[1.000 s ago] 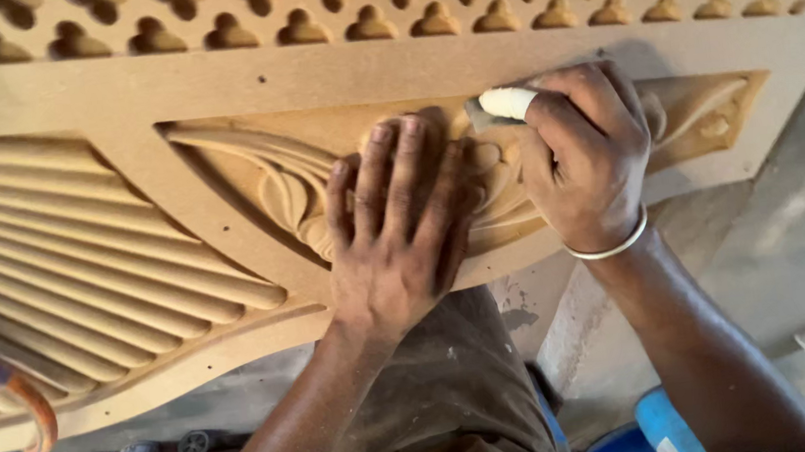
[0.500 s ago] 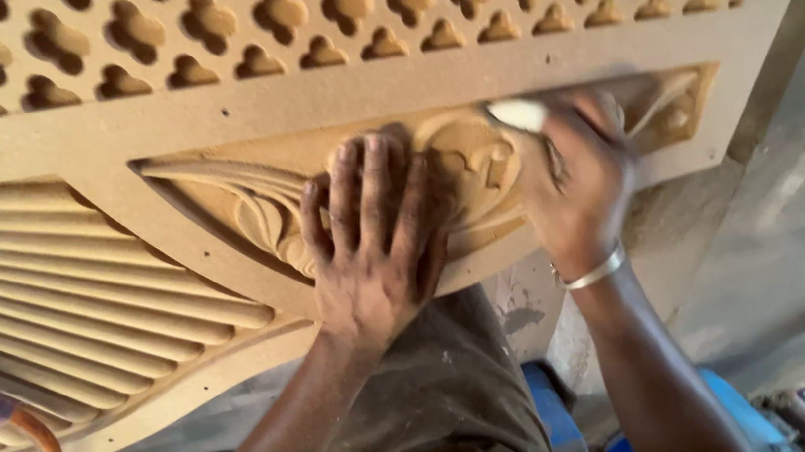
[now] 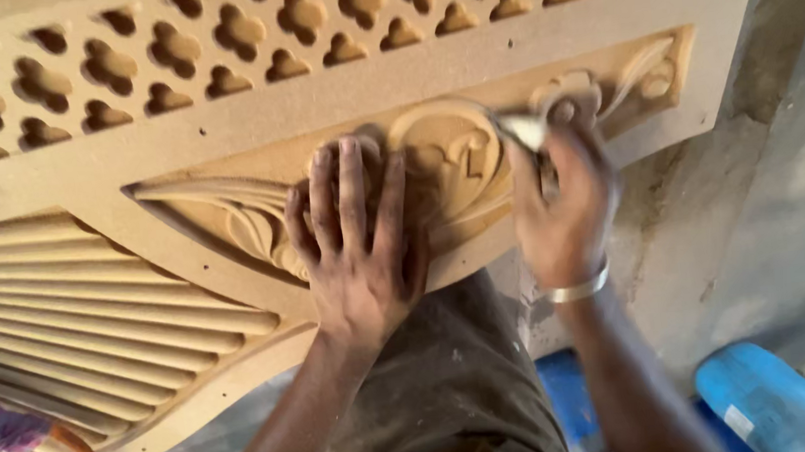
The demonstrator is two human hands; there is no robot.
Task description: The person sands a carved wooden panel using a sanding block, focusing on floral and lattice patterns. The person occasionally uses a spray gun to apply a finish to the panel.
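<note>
Head view: tan carved fibreboard panel, floral relief at centre. Left hand flat, fingers spread, bracing the relief. Right hand clamped on pale folded sandpaper. Advisable: light pressure following the carved curves.
</note>
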